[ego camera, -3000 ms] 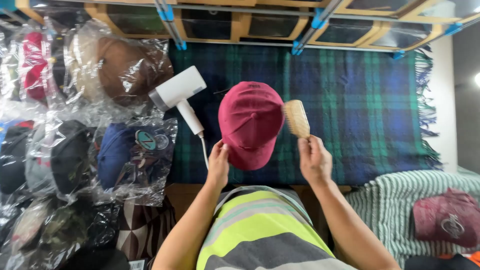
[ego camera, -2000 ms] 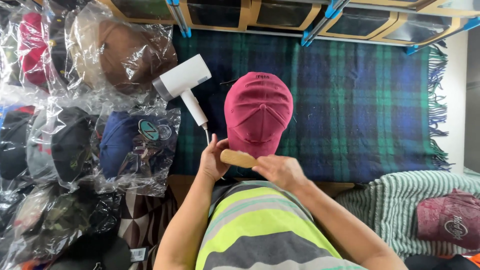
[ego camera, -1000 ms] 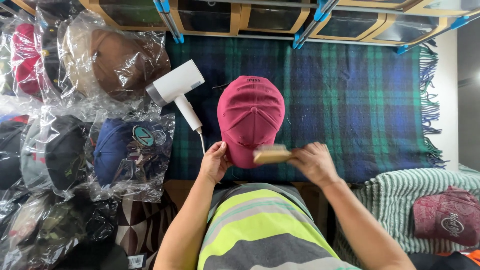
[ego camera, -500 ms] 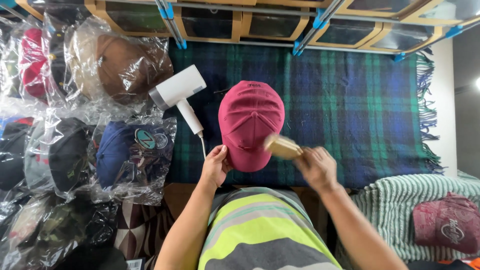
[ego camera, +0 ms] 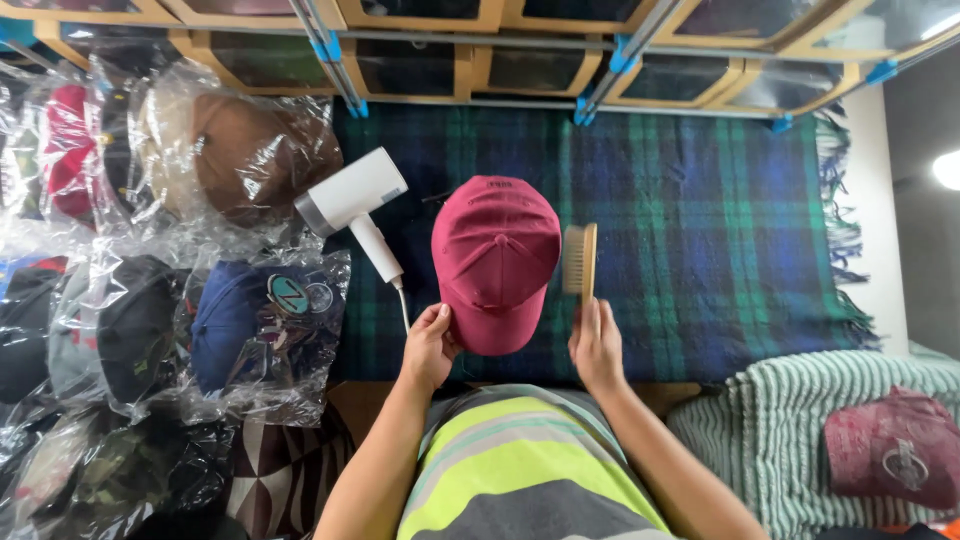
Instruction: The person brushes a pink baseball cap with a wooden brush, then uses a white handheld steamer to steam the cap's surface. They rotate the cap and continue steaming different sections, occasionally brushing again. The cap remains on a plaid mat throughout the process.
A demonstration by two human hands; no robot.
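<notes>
Fingers: left hand (ego camera: 428,345) pinches brim of maroon cap (ego camera: 495,260), centre frame on plaid blanket (ego camera: 700,230) | right hand (ego camera: 598,345) closed on wooden brush (ego camera: 580,258) just beside cap's right side | progress: brushing apparently midway; white hairdryer (ego camera: 355,205) lies unused, upper left.

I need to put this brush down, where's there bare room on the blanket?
Bare plaid blanket lies right of the brush, out to its fringe. Left of the red cap is crowded: hair dryer, bagged caps.

Left hand (ego camera: 428,345) grips red cap (ego camera: 495,260); right hand (ego camera: 597,345) holds brush (ego camera: 580,258).
</notes>
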